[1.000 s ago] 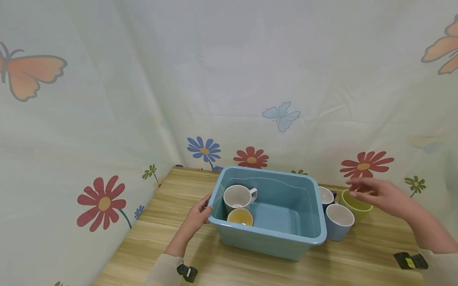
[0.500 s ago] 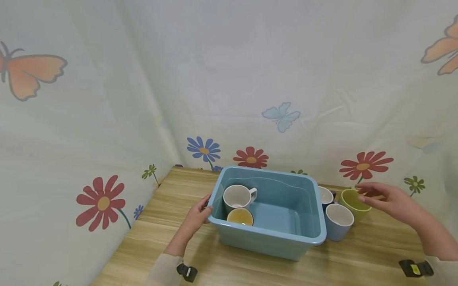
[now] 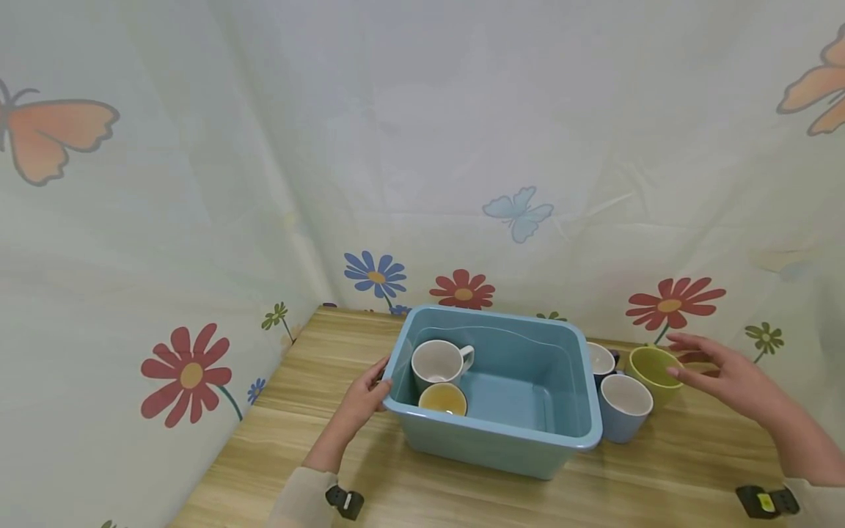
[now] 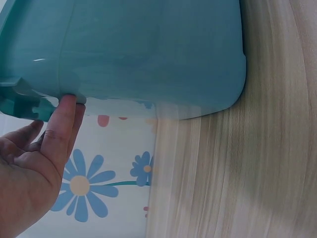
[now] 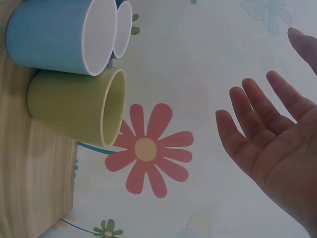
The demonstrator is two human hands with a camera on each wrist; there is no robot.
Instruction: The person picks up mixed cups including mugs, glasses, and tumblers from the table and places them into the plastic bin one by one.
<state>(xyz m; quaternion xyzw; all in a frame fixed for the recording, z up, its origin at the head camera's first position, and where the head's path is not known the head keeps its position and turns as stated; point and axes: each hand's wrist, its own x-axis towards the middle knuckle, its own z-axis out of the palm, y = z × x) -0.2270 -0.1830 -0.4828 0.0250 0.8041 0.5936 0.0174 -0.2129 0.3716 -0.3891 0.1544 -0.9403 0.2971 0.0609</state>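
Observation:
My left hand (image 3: 364,394) holds the left rim of a blue plastic basin (image 3: 488,447), its fingers (image 4: 62,124) against the outer wall under the lip. Inside the basin, at the left, stand a white-lined mug (image 3: 437,361) with its handle to the right and a yellow-lined cup (image 3: 444,399). My right hand (image 3: 729,378) is in the air beside a green cup (image 5: 74,104), fingers spread and holding nothing. Left of the green cup stand a light blue cup (image 3: 622,418) and a dark mug with a white inside (image 3: 601,361).
The wooden table (image 3: 317,352) carries everything. A pale curtain (image 3: 422,147) printed with flowers and butterflies hangs behind it and along the left. The three cups on the right crowd against each other close by the basin's right side.
My right hand has drawn back a little to the right from above the green cup, uncovering more of it. The left hand and the basin stay where they were.

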